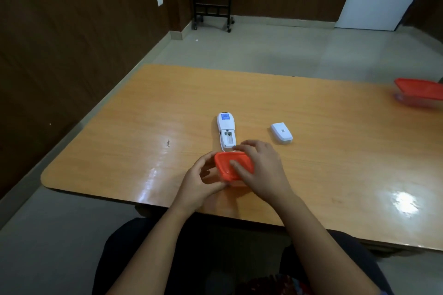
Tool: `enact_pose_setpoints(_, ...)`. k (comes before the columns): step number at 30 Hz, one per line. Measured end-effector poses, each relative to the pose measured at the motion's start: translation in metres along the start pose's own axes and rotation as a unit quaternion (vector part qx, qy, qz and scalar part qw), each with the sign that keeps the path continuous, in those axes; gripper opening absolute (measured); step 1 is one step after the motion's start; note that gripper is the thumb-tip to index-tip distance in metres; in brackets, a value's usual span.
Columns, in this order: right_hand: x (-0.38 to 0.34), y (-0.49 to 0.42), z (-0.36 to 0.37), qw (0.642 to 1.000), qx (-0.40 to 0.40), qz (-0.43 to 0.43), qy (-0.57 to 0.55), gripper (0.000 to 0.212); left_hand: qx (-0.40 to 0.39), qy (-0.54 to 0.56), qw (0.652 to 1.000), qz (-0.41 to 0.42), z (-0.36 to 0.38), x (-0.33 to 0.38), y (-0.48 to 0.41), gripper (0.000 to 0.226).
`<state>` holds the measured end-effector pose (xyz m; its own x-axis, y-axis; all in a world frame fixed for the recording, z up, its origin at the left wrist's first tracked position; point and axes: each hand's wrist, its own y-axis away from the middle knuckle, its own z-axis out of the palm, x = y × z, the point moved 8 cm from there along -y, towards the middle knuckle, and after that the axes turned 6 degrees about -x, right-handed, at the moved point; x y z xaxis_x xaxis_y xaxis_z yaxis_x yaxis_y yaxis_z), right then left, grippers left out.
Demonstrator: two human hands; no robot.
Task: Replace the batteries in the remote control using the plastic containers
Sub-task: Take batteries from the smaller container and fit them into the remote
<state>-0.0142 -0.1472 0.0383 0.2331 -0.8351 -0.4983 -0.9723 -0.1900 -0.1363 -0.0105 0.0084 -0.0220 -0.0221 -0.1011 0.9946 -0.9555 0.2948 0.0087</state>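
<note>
Your left hand (201, 182) and right hand (260, 167) both grip the small container with the orange lid (231, 166), apparently working at its lid. Just beyond your right hand lies the remote control (226, 130), back up, battery bay open and seemingly empty; its cover (282, 132) sits farther right. So removal looks done; fitting fresh cells and closing remain. A second container (419, 92) rests far right on the glossy wooden counter (119, 151), amid dark panelled walls and pale floor.
</note>
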Motion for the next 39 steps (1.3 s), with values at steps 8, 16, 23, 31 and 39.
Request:
enact_pose_setpoints(8,-0.029,0.019,0.016,0.991,-0.061,-0.103,-0.058,0.038,-0.006,0.046,0.998,-0.032,-0.003,-0.011,-0.001,0.073)
enact_pose_setpoints(16,-0.04,0.026,0.014,0.988,0.069,-0.085,-0.11,0.028,-0.01,0.067,0.997,-0.029,-0.006,-0.009,0.003,0.072)
enact_pose_setpoints(23,-0.036,0.031,0.009,0.97,0.138,-0.057,-0.19,0.027,-0.011,0.03,0.999,0.009,-0.008,0.001,0.003,0.07)
enact_pose_setpoints(31,0.013,0.032,-0.026,0.886,0.31,0.08,-0.336,0.027,-0.032,-0.021,0.999,-0.019,-0.014,-0.006,0.012,0.094)
enact_pose_setpoints(39,0.072,0.025,0.007,0.771,0.2,0.31,-0.52,0.036,0.097,-0.042,0.994,0.037,-0.079,0.007,0.03,0.088)
